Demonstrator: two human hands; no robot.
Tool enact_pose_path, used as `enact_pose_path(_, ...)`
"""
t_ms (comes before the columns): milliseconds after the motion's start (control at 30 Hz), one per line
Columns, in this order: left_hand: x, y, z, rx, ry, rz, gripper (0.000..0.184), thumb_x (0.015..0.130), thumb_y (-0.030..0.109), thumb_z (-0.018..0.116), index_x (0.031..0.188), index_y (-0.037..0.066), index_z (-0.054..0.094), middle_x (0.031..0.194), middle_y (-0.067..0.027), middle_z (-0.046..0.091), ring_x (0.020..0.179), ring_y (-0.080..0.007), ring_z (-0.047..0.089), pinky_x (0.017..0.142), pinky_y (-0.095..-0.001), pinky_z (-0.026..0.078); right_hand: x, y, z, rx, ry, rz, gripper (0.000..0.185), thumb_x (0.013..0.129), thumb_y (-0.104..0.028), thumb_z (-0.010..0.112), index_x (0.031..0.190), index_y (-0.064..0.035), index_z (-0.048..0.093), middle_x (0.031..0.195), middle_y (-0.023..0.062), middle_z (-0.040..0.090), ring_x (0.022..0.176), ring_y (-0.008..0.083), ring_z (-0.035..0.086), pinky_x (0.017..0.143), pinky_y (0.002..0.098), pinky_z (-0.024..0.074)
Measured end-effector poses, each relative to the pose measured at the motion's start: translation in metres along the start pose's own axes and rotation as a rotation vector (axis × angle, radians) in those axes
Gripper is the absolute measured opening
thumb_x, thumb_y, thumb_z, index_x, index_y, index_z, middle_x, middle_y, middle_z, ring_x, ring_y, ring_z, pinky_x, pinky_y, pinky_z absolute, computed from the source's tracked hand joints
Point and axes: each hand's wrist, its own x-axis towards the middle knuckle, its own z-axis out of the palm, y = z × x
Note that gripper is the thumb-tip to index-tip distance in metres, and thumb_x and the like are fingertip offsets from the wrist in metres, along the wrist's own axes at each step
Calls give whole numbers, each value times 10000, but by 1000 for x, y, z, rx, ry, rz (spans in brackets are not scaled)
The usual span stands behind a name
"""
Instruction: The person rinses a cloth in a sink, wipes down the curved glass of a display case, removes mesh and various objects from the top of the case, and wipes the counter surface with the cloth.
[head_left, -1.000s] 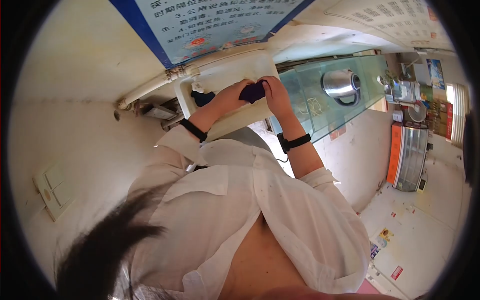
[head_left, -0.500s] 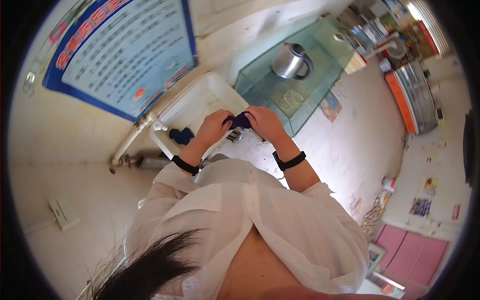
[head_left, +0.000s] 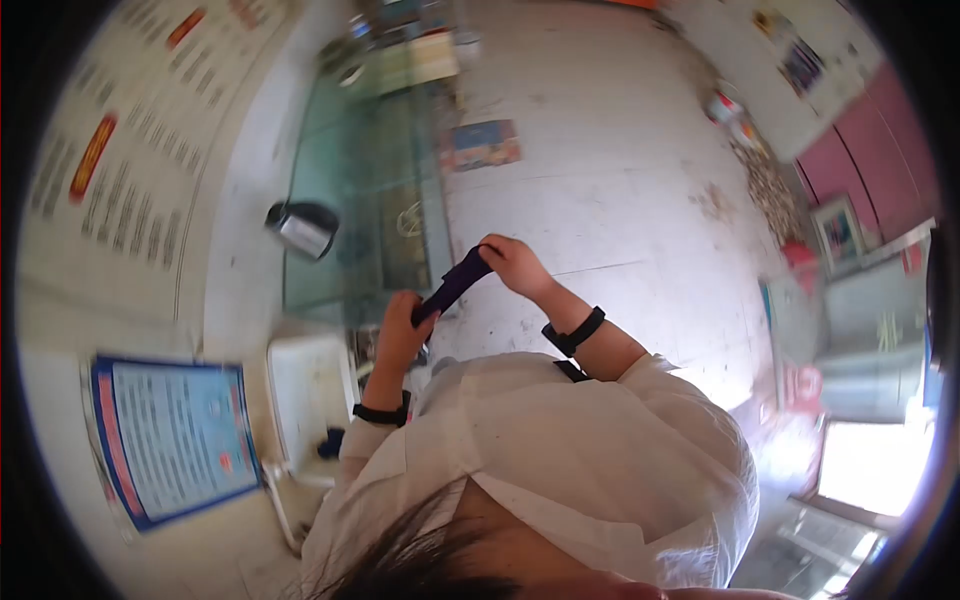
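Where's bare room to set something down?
Floor: broad patch between the printed sheet and the brown pile. Glass counter: stretch between the kettle and the pale yellow board, though blurred. White sink: basin beyond the dark cloth. Crowded: the counter's far end, and the gap between left hand and right hand, spanned by the purple cloth.

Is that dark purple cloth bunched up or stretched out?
Stretched out: the dark purple cloth forms a long strip between left hand and right hand.
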Motion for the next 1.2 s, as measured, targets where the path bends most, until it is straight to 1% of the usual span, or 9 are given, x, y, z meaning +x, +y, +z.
enact_pose_path(167,55,35,71,-124,-256,96,271,853,177,708,1018,26,554,942,-165,623,863,-360,628,744,-432,495,-22,36,-66,287,68,238,213,999,-211,541,1010,-20,636,764,15,584,716,116,530,680,276,452)
enact_pose_path(267,83,58,107,-132,-279,208,231,908,176,650,1075,29,588,969,-172,654,868,-363,656,726,-438,514,-38,47,-112,217,333,275,250,984,-239,538,1023,-16,646,809,101,617,739,186,609,694,342,503)
enact_pose_path(533,190,108,186,-295,-206,457,198,993,156,532,1064,-14,604,917,-194,636,805,-383,622,736,-420,502,-43,102,-183,870,654,542,239,975,-252,560,1083,-47,619,899,39,623,795,168,618,669,302,549)
enact_pose_path(600,223,113,213,-346,-315,298,210,979,181,564,1066,-8,592,933,-201,632,807,-388,617,731,-426,499,-35,118,-213,932,605,559,221,961,-237,580,1063,-44,617,925,43,623,832,154,616,685,307,551)
enact_pose_path(667,249,120,241,-413,-409,110,231,965,205,596,1067,-2,581,949,-208,629,809,-393,611,726,-432,496,-10,130,-241,956,636,594,194,953,-206,583,1062,-50,616,935,48,624,855,150,617,704,319,547)
enact_pose_path(733,292,131,250,-286,-299,406,307,920,270,668,1066,23,560,900,-193,633,791,-388,628,708,-437,502,37,147,-263,1164,674,530,169,951,-182,578,1057,-55,611,938,49,622,867,162,615,709,334,540)
enact_pose_path(933,468,128,289,-79,-381,268,305,851,292,710,1037,71,612,863,-160,664,855,-367,652,729,-455,518,191,184,-350,1088,604,486,73,969,-100,545,1026,-65,572,941,58,629,858,189,629,724,365,528)
enact_pose_path(1067,568,119,297,-113,-509,425,230,896,283,657,962,63,645,852,-152,662,847,-371,649,731,-452,519,268,211,-381,905,638,426,149,939,-155,565,1035,-48,602,872,43,606,760,142,581,650,286,480)
enact_pose_path(1200,648,109,334,-228,-498,561,254,891,245,656,1088,85,651,931,-159,656,879,-374,643,764,-464,513,314,248,-428,867,766,458,102,967,-94,542,1049,-42,572,942,62,642,858,184,643,764,329,533)
